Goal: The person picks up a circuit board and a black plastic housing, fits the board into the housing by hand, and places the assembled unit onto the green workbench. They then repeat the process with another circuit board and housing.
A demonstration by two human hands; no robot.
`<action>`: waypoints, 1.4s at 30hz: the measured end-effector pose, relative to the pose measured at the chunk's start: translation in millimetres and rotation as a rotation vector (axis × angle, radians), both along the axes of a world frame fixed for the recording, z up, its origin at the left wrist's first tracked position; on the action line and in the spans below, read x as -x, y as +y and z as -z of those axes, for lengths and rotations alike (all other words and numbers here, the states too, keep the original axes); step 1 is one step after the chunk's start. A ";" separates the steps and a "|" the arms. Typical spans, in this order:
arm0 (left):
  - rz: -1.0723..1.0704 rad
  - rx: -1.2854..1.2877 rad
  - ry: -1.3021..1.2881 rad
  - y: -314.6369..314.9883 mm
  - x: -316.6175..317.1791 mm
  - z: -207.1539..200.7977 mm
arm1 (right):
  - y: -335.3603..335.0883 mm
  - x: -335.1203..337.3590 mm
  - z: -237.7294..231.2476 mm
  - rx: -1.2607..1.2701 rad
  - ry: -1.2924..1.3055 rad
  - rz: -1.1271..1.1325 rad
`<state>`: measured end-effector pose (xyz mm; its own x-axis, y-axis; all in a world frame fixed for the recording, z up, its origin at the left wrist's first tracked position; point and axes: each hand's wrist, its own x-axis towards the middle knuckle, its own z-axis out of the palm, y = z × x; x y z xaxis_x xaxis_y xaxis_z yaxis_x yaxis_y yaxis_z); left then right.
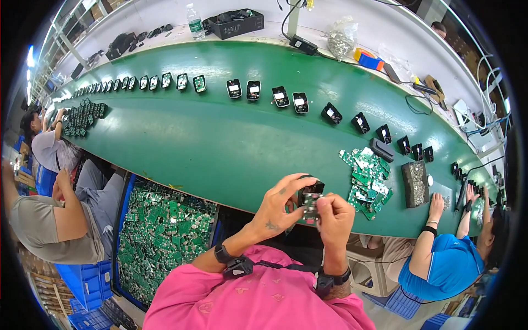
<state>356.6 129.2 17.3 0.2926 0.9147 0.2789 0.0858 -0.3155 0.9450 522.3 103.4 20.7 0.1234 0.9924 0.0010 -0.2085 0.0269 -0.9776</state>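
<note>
Above the near edge of the green table (231, 159), my left hand (278, 206) is closed around a small black plastic casing (315, 187). Pinched in my right hand (336, 219) is a small circuit board (311, 209), slightly blurred, held right at the casing's near side. Whether the board touches the casing I cannot tell. To the right of my hands lies a loose heap of green circuit boards (367, 181). Beyond the heap rests a dark oblong block (381, 149). A curved row of open black casings (280, 97) stands across the far part of the table.
A blue-rimmed bin full of green boards (165, 236) stands below the table edge at left. A dark, speckled block (415, 184) sits right of the heap. Co-workers sit at left and right; one blue-shirted person's hand (437, 204) rests on the table. A bottle (194, 22) stands on the back shelf.
</note>
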 end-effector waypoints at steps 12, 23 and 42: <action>-0.123 0.034 -0.074 -6.3 -11.1 -3.7 | 3.2 -1.3 -10.9 0.078 -0.343 0.021; -0.133 0.240 -0.157 -3.4 -6.4 -0.8 | 7.5 8.6 0.4 -0.012 -0.612 0.096; -0.124 0.306 -0.071 1.4 -5.6 -1.0 | 8.6 13.1 4.0 -0.159 -0.680 0.008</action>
